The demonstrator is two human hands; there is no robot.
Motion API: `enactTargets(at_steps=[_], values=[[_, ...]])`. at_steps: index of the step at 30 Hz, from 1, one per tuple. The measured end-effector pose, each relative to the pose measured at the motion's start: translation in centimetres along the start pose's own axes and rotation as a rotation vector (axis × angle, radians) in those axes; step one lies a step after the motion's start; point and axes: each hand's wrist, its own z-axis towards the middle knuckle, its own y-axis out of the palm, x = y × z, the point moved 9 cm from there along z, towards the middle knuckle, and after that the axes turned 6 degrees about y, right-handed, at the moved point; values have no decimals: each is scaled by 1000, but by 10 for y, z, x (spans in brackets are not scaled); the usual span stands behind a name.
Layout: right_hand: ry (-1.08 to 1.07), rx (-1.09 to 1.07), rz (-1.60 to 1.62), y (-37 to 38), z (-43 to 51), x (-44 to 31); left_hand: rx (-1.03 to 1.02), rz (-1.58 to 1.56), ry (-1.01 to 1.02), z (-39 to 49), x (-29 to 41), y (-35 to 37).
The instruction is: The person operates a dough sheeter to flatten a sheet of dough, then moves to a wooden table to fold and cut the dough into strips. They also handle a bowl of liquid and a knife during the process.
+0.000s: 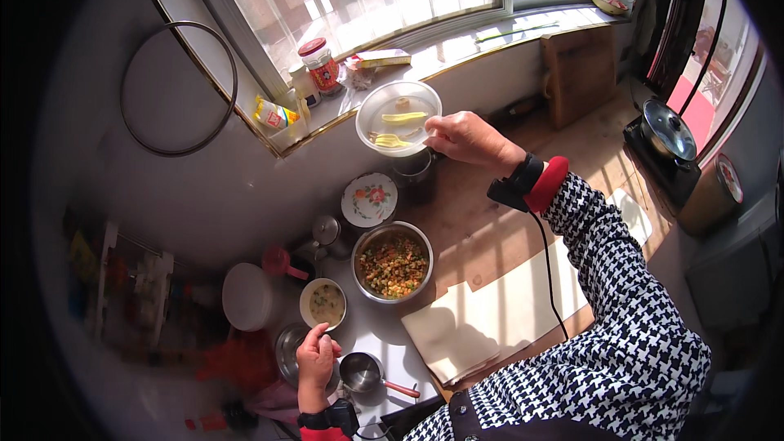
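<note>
My right hand [467,139] pinches the rim of a translucent white plastic basin [370,104] by the windowsill. Inside the basin lie a pale green-yellow vegetable piece [404,117], several similar strips and a small brown lump [402,104]. My left hand [316,356], its fingers loosely curled and apart, hovers near the lower edge of a bowl of soup [327,303]; whether a fingertip touches the rim is unclear. Below that hand is a small metal ladle-like pan [360,372] with a wooden handle. A steel bowl of diced mixed vegetables [393,262] stands between my hands.
A floral enamel plate [369,199] and a lidded metal pot [326,231] stand along the wall. Cream-coloured folded sheets [453,334] lie on the wooden board [468,220]. A glass jar [323,70] sits on the sill. At far right, a glass-lidded pan [667,128] rests on a black cooker.
</note>
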Motion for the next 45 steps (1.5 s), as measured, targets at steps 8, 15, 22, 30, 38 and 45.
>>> enactTargets(at_steps=[8,15,22,30,38,45], values=[[275,332,-344,-30,64,138,190,-10,-107,-46,-62,-49],[334,354,-155,-23,57,151,226,-70,-194,-74,-101,-38],[129,70,455,31,-46,67,212,-179,-289,-60,-134,-66],[357,-280,600,65,-208,0,173,-180,-206,-41,-124,-73],[494,-172,824,55,-248,15,200,-141,-87,-60,-134,-106],[800,781,1008,-93,-285,149,345,-203,-140,-66,-137,-126]])
